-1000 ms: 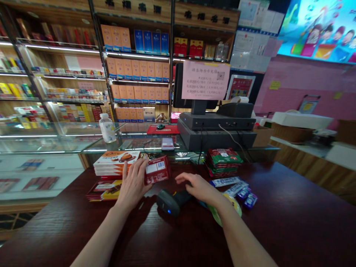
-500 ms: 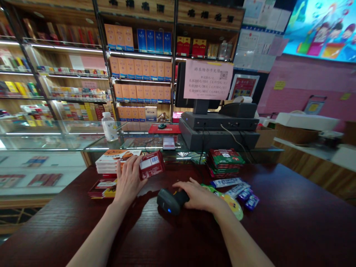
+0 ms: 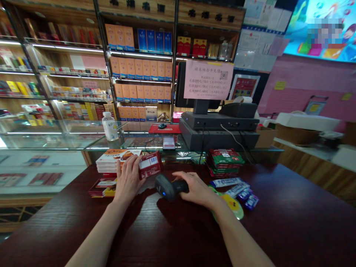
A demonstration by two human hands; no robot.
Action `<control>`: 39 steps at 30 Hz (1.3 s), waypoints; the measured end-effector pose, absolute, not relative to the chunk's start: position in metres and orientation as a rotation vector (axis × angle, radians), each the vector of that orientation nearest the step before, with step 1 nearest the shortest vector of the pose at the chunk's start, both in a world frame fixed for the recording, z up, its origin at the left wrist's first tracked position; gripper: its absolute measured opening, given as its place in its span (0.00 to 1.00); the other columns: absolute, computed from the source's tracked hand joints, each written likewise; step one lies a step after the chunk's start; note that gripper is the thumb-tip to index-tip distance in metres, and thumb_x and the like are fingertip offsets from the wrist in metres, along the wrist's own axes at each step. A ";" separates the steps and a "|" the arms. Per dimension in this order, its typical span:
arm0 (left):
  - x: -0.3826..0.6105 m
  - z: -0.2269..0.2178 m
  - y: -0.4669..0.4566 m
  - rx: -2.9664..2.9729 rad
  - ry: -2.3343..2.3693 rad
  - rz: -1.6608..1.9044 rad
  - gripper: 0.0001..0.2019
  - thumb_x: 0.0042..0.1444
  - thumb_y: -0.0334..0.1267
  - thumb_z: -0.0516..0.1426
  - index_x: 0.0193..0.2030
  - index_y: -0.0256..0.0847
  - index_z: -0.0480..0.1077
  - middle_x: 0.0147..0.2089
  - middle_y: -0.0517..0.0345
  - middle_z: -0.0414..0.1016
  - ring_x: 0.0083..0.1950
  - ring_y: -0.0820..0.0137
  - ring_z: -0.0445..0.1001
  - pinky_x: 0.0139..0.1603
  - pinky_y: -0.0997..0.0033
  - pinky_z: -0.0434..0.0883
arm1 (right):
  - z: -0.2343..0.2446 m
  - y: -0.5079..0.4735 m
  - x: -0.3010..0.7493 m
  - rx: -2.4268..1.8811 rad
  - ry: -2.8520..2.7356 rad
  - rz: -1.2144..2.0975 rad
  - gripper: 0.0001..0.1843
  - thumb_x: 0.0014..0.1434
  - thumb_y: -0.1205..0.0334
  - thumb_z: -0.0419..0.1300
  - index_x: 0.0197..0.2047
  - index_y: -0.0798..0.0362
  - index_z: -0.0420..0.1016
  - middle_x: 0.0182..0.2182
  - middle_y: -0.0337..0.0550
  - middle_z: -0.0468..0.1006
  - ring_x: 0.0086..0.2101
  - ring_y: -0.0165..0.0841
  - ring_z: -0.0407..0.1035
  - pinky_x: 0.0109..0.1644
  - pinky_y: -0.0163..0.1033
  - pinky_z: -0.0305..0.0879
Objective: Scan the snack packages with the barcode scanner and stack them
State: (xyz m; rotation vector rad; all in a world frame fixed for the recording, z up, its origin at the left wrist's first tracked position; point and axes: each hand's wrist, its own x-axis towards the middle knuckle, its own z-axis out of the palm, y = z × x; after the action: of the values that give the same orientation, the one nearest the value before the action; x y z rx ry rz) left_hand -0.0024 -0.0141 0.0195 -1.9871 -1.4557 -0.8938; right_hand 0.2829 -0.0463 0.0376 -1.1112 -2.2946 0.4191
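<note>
My left hand (image 3: 128,178) is closed on a dark red box (image 3: 150,165), tilted so that its white label and barcode face me. Just behind that hand, white and orange Dove boxes (image 3: 111,163) are stacked, with flat red and yellow packs (image 3: 100,188) in front of them. Held by its handle in my right hand (image 3: 194,187) is a black barcode scanner (image 3: 166,188) with a blue light. Its head points left, near the red box but apart from it. A green and yellow flat item (image 3: 235,207) lies partly hidden under my right forearm.
Green and red packs (image 3: 226,163) form a pile at the back right of the dark wooden counter (image 3: 167,241). Blue and white wrapped sticks (image 3: 236,188) lie before it. Behind stand a cash register (image 3: 218,128), a white bottle (image 3: 109,127) and a phone (image 3: 168,143).
My right hand has raised the scanner a little and moved it slightly left, closer to the red box. The left hand and the box have barely shifted.
</note>
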 end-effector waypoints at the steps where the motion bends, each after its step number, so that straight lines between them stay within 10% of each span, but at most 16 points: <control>1: -0.003 0.019 -0.014 -1.990 -1.451 -0.894 0.38 0.54 0.35 0.60 0.71 0.39 0.52 0.65 0.40 0.66 0.67 0.49 0.63 0.74 0.36 0.45 | 0.040 -0.047 0.283 -1.103 -2.277 0.415 0.36 0.50 0.70 0.61 0.63 0.45 0.65 0.53 0.43 0.79 0.53 0.40 0.72 0.62 0.49 0.57; 39: -0.005 0.015 -0.013 -2.012 -1.442 -0.886 0.39 0.53 0.34 0.60 0.71 0.40 0.52 0.67 0.40 0.63 0.69 0.49 0.61 0.74 0.38 0.44 | 0.047 -0.047 0.296 -1.037 -2.160 0.573 0.42 0.54 0.68 0.63 0.70 0.43 0.59 0.57 0.42 0.77 0.55 0.41 0.71 0.65 0.51 0.55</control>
State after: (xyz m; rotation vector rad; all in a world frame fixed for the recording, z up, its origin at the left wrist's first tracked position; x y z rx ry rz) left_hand -0.0048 -0.0132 0.0153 -2.0119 -1.4423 -0.8865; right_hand 0.2955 -0.0466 0.0467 -1.0373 -2.1599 0.5731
